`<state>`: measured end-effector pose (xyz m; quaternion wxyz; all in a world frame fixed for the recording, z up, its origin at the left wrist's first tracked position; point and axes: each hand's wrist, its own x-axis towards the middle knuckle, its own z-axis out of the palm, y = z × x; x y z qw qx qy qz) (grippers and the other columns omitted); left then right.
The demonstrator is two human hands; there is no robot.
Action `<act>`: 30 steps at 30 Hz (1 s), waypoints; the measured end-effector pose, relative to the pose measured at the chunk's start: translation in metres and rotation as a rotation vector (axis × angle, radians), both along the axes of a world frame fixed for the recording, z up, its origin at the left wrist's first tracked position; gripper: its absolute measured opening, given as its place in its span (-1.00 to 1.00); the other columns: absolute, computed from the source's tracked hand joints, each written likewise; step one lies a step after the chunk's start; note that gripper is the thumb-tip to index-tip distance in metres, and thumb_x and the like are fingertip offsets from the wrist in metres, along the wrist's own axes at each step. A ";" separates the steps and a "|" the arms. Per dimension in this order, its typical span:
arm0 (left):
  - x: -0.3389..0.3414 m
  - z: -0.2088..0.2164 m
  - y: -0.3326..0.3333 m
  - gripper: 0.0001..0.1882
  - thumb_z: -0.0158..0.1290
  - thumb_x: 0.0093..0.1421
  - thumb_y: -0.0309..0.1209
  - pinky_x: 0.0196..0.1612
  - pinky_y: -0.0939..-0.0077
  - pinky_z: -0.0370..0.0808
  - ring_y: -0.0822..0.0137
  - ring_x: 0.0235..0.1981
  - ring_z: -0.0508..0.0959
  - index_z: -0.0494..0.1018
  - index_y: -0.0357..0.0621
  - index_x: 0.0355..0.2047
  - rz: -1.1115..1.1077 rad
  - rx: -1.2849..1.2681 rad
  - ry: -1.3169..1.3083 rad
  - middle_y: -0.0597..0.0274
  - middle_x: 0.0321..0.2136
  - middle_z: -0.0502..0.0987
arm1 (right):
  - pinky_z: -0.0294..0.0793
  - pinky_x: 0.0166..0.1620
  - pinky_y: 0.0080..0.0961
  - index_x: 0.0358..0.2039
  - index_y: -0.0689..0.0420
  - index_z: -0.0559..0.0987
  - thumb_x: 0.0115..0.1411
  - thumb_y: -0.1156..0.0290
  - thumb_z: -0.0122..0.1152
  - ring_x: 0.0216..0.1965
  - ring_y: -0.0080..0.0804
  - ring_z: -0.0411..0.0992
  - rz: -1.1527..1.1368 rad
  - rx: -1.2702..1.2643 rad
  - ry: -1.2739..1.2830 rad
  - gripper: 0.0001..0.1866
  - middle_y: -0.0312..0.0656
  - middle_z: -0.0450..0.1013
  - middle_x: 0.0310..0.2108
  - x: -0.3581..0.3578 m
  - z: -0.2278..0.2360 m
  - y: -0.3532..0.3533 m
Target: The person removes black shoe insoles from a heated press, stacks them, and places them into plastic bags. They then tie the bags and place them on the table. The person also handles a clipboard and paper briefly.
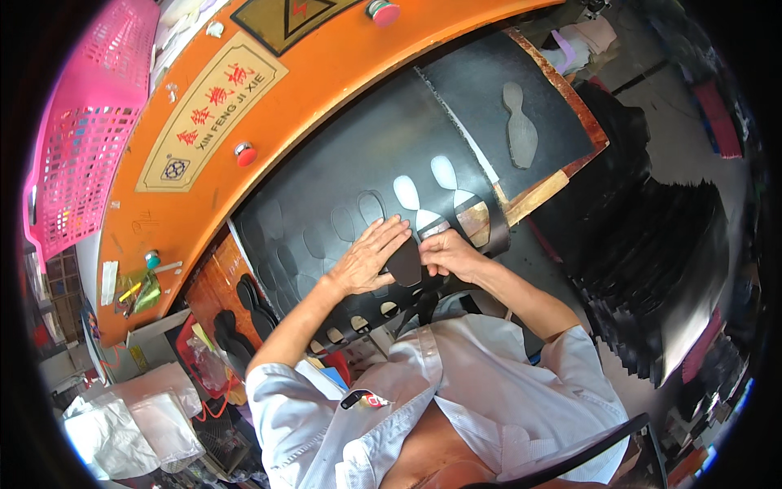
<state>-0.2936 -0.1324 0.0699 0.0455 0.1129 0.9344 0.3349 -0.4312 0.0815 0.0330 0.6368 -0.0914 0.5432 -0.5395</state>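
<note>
A dark sole-shaped piece (405,262) lies between my two hands, over a large black sheet (342,163) that covers the table. My left hand (366,259) rests with fingers stretched along the piece's left side, its thumb near the lower edge. On the right side, the bent fingers of my right hand (448,254) pinch the piece's edge. Just beyond my hands the sheet has sole-shaped openings with white showing through, one of them a white opening (444,172). Further left, sole outlines (371,207) mark the sheet.
An orange machine beam (318,90) with a red button (245,153) spans the far side. One grey sole shape (521,130) lies on a dark board at right. Stacked black material (643,269) hangs beyond it. At far left is a pink basket (90,138); plastic bags (138,424) lie lower left.
</note>
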 end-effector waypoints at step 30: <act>0.042 0.013 -0.030 -0.16 0.23 0.03 -0.43 0.49 -0.08 0.08 -0.06 0.45 0.21 0.27 -0.11 0.38 -0.005 -0.102 -0.013 -0.04 0.37 0.28 | 0.29 -0.63 -0.67 -0.26 0.32 0.63 0.24 0.53 0.27 -0.59 -0.59 0.48 0.122 -0.035 0.085 -0.89 -0.15 0.57 -0.45 0.049 0.006 -0.045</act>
